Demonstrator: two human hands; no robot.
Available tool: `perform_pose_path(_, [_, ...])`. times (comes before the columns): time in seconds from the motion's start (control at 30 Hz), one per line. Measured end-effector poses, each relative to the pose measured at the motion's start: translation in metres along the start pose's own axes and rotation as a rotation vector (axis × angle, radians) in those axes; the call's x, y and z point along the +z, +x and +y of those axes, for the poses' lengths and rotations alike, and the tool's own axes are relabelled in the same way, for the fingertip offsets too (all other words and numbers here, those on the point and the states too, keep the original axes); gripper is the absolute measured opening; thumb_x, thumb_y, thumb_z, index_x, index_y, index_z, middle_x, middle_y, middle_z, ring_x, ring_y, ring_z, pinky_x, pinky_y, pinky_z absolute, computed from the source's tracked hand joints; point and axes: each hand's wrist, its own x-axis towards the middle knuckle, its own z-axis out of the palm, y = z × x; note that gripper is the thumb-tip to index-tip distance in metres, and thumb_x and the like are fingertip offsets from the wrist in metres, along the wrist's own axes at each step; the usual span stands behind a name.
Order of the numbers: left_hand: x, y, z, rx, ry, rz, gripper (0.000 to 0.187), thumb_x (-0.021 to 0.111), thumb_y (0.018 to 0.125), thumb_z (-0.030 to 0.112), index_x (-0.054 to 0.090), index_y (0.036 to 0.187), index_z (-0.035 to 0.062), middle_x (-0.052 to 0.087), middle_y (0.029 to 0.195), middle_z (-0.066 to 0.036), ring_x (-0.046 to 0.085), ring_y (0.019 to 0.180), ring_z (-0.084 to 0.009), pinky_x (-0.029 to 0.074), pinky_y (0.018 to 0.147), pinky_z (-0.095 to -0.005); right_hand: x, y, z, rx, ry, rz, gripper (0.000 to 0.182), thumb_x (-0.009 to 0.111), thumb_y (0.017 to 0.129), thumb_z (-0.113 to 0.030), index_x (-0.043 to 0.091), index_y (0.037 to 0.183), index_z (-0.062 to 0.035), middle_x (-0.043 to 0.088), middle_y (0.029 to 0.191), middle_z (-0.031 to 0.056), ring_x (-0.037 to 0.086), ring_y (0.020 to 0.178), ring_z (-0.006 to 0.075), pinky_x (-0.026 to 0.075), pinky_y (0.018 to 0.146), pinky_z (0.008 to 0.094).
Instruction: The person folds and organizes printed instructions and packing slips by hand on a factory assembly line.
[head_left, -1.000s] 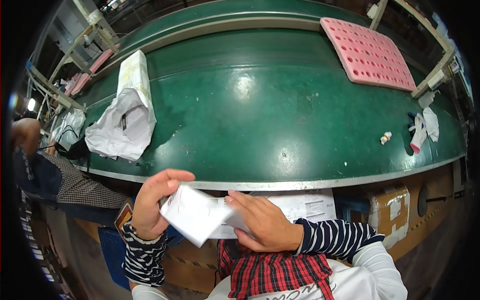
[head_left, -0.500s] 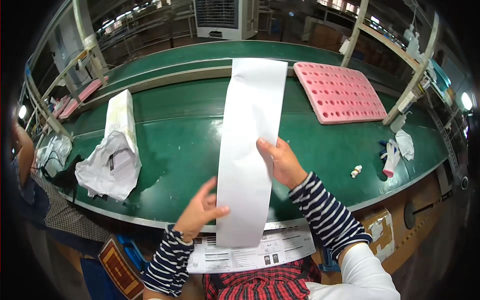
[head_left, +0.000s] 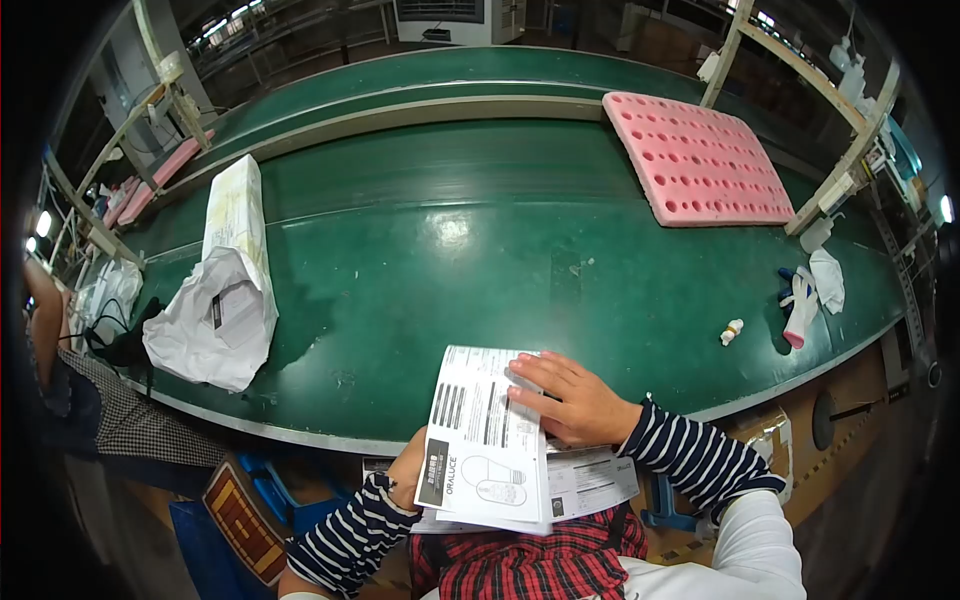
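Observation:
A folded instruction leaflet (head_left: 489,440), printed with a bulb drawing and dark text blocks, is in front of me over my lap. My left hand (head_left: 408,472) holds its left edge; the fingers are mostly hidden behind the paper. My right hand (head_left: 583,402) grips the upper right edge, with fingers lying across the printed face. Beneath the leaflet, more printed sheets (head_left: 592,482) rest on my lap against the red checked cloth (head_left: 520,562).
A green work table (head_left: 430,290) spans the view. At left lies a long white packet (head_left: 235,215) with crumpled white wrapping (head_left: 215,335). A pink foam tray with holes (head_left: 705,165) sits back right. Gloves (head_left: 800,308) and a small white piece (head_left: 732,331) lie right. A person's arm (head_left: 45,320) shows far left.
The long blank white side of the sheet was held up over the table. Now the sheet is folded shorter, lower and nearer me, its printed side showing. Both hands have come down with it.

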Motion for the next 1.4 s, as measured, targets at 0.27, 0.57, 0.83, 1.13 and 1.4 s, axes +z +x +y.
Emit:
perform_pose_path(0.27, [0.038, -0.028, -0.009, 0.576, 0.452, 0.257, 0.052, 0.054, 0.088, -0.006, 0.041, 0.138, -0.0018, 0.054, 0.13, -0.016, 0.057, 0.115, -0.0192, 0.048, 0.096, -0.0292, 0.039, 0.012, 0.027, 0.494, 0.604, 0.219, 0.038, 0.06, 0.084, -0.005, 0.062, 0.122, -0.0031, 0.07, 0.109, 0.0129, 0.068, 0.099, 0.0211, 0.049, 0.091, 0.0317])
perform_pose_path(0.57, [0.08, -0.039, 0.019, 1.221, 1.892, 0.025, 0.036, 0.076, 0.071, 0.009, 0.072, 0.107, 0.0076, 0.05, 0.118, -0.016, 0.055, 0.104, -0.0294, 0.047, 0.091, -0.0376, 0.044, 0.028, 0.032, 0.813, 1.042, 0.113, 0.031, 0.051, 0.089, -0.003, 0.062, 0.117, 0.0035, 0.069, 0.108, 0.0115, 0.063, 0.099, 0.017, 0.047, 0.089, 0.0275])
perform_pose_path(0.83, [0.07, 0.016, 0.013, 0.718, 0.773, 0.387, 0.015, 0.065, 0.09, 0.01, 0.069, 0.1, -0.0008, 0.07, 0.089, -0.009, 0.065, 0.078, -0.0166, 0.051, 0.075, -0.0269, 0.024, 0.037, 0.033, 0.99, 1.552, 0.153, 0.04, 0.048, 0.102, -0.029, 0.058, 0.123, 0.0032, 0.065, 0.114, 0.0143, 0.063, 0.101, 0.0182, 0.049, 0.091, 0.0314])
perform_pose_path(1.13, [0.027, 0.044, 0.016, 0.93, 0.974, 0.557, 0.022, 0.069, 0.087, 0.012, 0.068, 0.101, -0.0046, 0.062, 0.109, -0.015, 0.058, 0.1, -0.0205, 0.047, 0.086, -0.0311, 0.039, 0.026, 0.03, 0.87, 1.692, 0.404, 0.036, 0.051, 0.101, -0.023, 0.055, 0.125, 0.0029, 0.064, 0.114, 0.0093, 0.062, 0.102, 0.0138, 0.05, 0.091, 0.0289])
perform_pose_path(1.4, [0.024, 0.041, 0.006, 0.809, 0.896, 0.616, 0.03, 0.069, 0.082, 0.002, 0.063, 0.11, -0.005, 0.07, 0.097, -0.011, 0.065, 0.088, -0.0145, 0.051, 0.076, -0.0288, 0.028, 0.027, 0.022, 0.566, 1.784, 0.407, 0.071, 0.058, 0.091, -0.025, 0.024, 0.148, 0.0016, 0.041, 0.143, 0.0197, 0.043, 0.132, 0.0248, 0.032, 0.111, 0.0353])
